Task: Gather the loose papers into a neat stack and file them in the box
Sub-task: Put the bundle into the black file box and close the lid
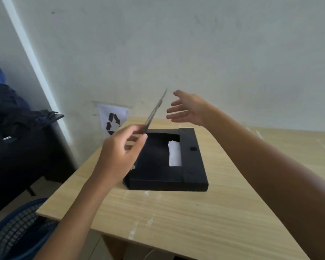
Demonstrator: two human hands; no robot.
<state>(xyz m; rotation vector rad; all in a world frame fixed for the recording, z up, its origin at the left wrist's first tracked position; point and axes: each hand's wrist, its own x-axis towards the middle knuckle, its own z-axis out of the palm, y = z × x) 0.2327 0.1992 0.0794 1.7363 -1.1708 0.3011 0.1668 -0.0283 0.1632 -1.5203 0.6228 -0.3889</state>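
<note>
A flat black file box (158,182) lies on the wooden table (176,222), and a white sheet (174,156) shows through the opening in its top. My left hand (118,156) hovers over the box's left side. It pinches a thin grey stack of papers (156,109), seen edge-on and blurred, which slants up and to the right. My right hand (188,109) is raised above the box's far edge with its fingers spread. It holds nothing and sits just right of the papers' upper end without touching them.
A wall rises straight behind the table, with a recycling sign (113,122) taped low on it. A dark chair piled with clothing (17,128) stands at the left. A blue mesh basket (17,231) sits on the floor by the table's near-left corner.
</note>
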